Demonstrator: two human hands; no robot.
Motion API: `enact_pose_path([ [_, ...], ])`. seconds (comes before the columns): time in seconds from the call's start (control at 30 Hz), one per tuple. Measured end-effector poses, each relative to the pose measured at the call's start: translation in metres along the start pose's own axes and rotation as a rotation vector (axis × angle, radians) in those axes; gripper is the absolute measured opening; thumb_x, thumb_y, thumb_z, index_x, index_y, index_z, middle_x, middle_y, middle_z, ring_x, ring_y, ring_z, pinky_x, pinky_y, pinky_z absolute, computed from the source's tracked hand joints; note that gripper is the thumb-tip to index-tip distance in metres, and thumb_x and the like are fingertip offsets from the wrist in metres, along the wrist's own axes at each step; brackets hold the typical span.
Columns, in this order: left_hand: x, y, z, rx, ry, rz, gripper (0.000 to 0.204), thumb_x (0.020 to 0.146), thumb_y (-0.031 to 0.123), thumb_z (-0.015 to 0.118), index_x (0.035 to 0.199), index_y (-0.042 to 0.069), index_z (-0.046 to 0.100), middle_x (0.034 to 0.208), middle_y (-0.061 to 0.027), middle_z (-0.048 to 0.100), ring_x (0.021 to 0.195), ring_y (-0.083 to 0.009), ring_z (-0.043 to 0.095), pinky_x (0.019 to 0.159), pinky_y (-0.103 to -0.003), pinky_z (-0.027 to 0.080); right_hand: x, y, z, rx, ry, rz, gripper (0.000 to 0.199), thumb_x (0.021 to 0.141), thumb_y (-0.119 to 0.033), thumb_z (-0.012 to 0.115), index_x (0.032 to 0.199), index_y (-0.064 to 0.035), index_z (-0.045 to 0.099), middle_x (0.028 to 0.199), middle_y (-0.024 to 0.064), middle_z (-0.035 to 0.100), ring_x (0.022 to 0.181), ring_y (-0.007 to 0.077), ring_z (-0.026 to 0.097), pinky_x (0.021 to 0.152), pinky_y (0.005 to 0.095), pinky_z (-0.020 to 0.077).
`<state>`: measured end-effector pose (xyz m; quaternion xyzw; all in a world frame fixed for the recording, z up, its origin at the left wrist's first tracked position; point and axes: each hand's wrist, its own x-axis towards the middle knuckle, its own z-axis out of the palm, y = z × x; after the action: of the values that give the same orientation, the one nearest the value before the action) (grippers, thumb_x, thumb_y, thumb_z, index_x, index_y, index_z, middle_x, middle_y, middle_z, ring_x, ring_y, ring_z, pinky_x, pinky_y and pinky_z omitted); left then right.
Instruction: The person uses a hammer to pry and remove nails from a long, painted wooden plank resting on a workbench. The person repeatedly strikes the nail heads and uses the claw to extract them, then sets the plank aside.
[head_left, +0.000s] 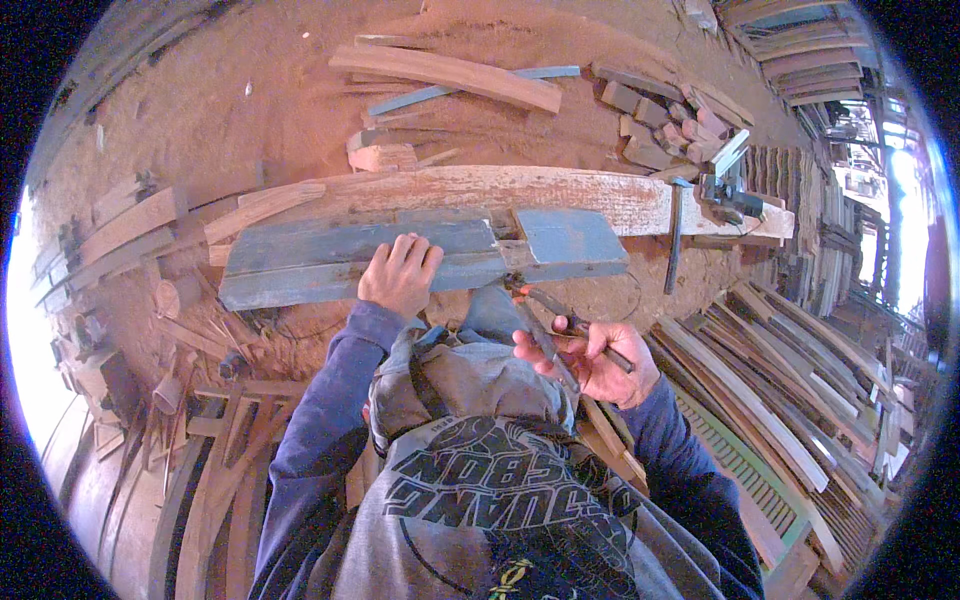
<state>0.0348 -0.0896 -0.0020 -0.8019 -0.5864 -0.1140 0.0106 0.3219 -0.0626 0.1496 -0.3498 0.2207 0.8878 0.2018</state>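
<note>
My left hand [402, 275] presses on a weathered blue-grey board [310, 255], its fingers curled over the face and the thumb at the near edge. The board lies across in front of my body. In my right hand [600, 362] is a pair of pincers [541, 338], with the two handles spread apart between fingers and palm. Their head is at the near edge of the board, close to a gap. I cannot make out what the jaws touch. Right of that gap, a shorter blue panel [570, 236] sits flush with the same piece.
A long plank with worn whitish paint [560, 195] runs behind the board. A dark metal bar [676, 240] and a clamp-like tool [740, 200] are at its right end. Timber offcuts [660, 125] lie beyond. Stacked wooden strips [770, 400] fill the right side, beside a green slatted panel [735, 455].
</note>
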Motion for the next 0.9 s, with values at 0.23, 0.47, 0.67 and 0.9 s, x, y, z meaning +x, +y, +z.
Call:
enact_pose_path([
  [0.23,-0.001,0.001,-0.001,0.053,0.041,-0.019,0.009,0.081,0.018,0.06,0.09,0.015,0.06,0.098,-0.0003,0.062,0.1,-0.0171,0.059,0.073,-0.031,0.048,0.002,-0.021,0.015,0.184,0.106,-0.012,0.035,0.063,0.007,0.04,0.096,0.0129,0.049,0.147,0.042,0.027,0.139,0.0573,0.028,0.109,0.0645,0.0414],
  [0.47,-0.001,0.004,0.003,0.062,0.043,-0.051,0.007,0.081,0.016,0.062,0.087,0.016,0.059,0.096,0.0016,0.062,0.093,-0.0146,0.059,0.069,-0.03,0.046,0.005,-0.024,0.018,0.019,0.086,0.005,0.038,0.064,0.005,0.043,0.1,0.0127,0.054,0.15,0.0425,0.021,0.14,0.0559,0.028,0.109,0.0621,0.0418],
  [0.67,0.002,0.002,0.005,0.032,0.047,-0.07,0.008,0.08,0.013,0.063,0.086,0.016,0.06,0.093,0.0027,0.062,0.086,-0.015,0.058,0.066,-0.031,0.046,0.01,-0.029,0.01,0.098,0.021,0.018,0.036,0.066,0.005,0.044,0.098,0.0107,0.058,0.154,0.0403,0.016,0.141,0.0522,0.028,0.112,0.0582,0.0401],
  [0.9,0.0,-0.002,0.009,0.014,0.019,-0.056,0.01,0.079,0.013,0.064,0.088,0.016,0.061,0.094,0.0019,0.062,0.086,-0.0155,0.057,0.064,-0.032,0.047,0.016,-0.027,-0.002,0.067,0.054,0.02,0.026,0.072,0.004,0.046,0.092,0.0048,0.062,0.144,0.0361,0.039,0.119,0.0416,0.054,0.097,0.0476,0.0495],
])
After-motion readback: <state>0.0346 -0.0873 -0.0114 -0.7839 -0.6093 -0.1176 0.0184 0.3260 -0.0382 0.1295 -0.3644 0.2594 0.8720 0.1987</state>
